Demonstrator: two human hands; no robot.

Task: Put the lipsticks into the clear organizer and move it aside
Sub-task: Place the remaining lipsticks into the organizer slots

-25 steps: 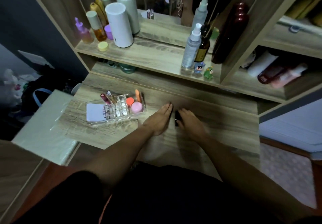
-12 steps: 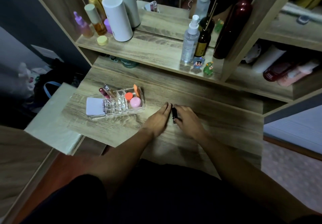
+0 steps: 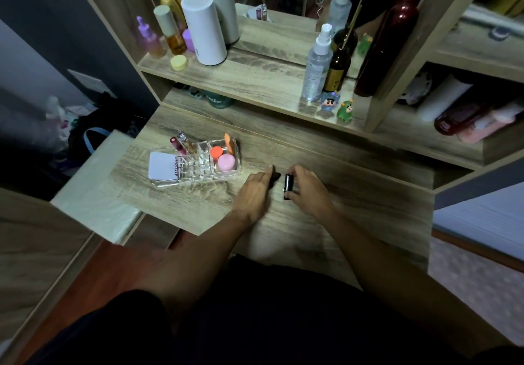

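A black lipstick is pinched between the thumb and fingers of my right hand, just above the wooden desk. My left hand rests flat beside it with fingers stretched; a small dark shape lies at its fingertips, too unclear to name. The clear organizer stands on the desk left of both hands. It holds two slim lip tubes, an orange stick, an orange pot, a pink pot and a white card.
A shelf behind the desk carries a white cylinder, spray bottles, a dark red bottle and two small figurines. A pale board juts out at the desk's left edge. A bag lies on the floor, left.
My right hand has lifted the black lipstick off the desk and drawn it to the right, away from my left hand. The hands were close together around it before.
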